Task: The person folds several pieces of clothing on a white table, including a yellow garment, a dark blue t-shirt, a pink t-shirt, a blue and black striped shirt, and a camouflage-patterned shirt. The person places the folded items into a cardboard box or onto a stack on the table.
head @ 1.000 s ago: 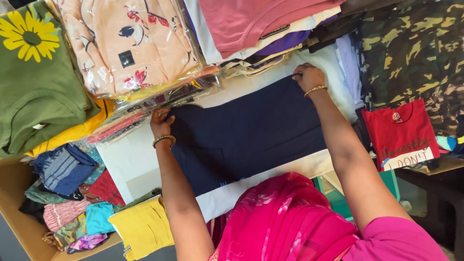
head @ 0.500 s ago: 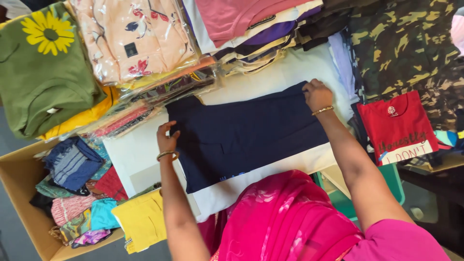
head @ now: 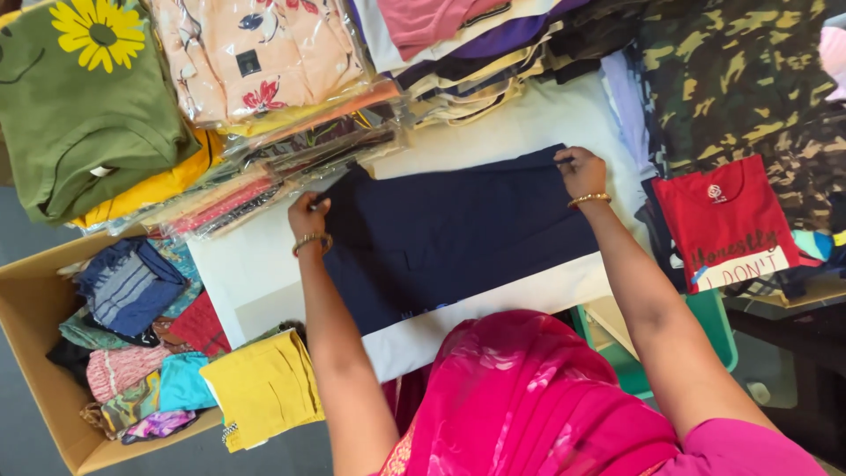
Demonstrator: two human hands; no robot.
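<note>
Here both hands, left hand (head: 308, 214) and right hand (head: 581, 171), are pinching the navy garment (head: 449, 238)'s far corners; keeping them level is flattening it evenly.

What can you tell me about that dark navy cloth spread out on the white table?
The dark navy cloth garment is plain and matte, with no visible print. It lies flat on the white table, slightly askew to its edges. The left hand pinches one far corner and the right hand the other. Its near edge passes under the person's pink clothing.
</note>
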